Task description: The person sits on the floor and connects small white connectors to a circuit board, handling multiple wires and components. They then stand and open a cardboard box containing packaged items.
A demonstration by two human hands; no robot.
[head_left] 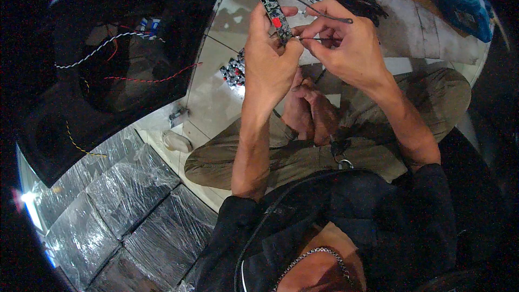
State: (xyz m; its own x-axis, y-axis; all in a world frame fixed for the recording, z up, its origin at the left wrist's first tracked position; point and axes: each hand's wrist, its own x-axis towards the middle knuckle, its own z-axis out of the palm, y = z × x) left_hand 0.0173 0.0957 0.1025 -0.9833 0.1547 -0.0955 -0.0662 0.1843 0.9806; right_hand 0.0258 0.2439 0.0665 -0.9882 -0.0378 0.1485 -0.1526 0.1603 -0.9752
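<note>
My left hand is raised in front of me, gripping a narrow circuit board between thumb and fingers. The board is dark with silvery parts and a red component near its middle. From a white plug at its upper end, a thin black cable arcs over to the right, passing across my right hand. My right hand is closed in a pinch beside the board's lower end. A thin dark wire runs between its thumb and fingertips toward the board; where the wire ends is hard to see.
Several similar boards lie heaped on the tiled floor. Beyond my right hand lies a bundle of black cables. A large black moulded housing with twisted wires is at left, above plastic-wrapped packages. A blue package stands far right.
</note>
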